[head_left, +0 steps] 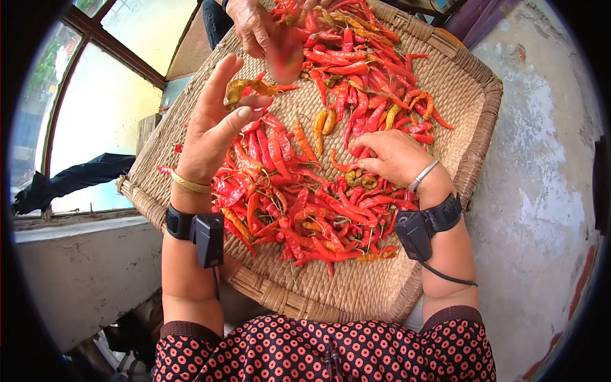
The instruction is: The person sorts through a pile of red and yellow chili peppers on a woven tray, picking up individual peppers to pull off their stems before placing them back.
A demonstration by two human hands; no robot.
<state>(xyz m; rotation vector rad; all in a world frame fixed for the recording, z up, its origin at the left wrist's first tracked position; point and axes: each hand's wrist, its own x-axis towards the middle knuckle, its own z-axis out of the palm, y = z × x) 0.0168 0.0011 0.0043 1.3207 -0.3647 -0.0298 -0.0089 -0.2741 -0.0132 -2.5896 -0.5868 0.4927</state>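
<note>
Red chili peppers (pixel 299 204) lie heaped on a woven tray (pixel 452 83), with a few yellow and brownish ones among them. My left hand (pixel 219 124) is raised above the tray's left part, its fingers curved round a yellowish-brown pepper (pixel 235 91). Over the right side of the pile, my right hand (pixel 398 155) has its thumb and fingers close together on a red pepper (pixel 361 151). Two yellow peppers (pixel 319 130) rest between my hands. Both my forearms wear black strapped devices.
Another person's hand (pixel 251 28) is at the tray's far edge, beside a blurred red object (pixel 284 57). Windows (pixel 95 114) and a dark cloth (pixel 83 178) are at the left. A worn wall (pixel 541 159) stands right.
</note>
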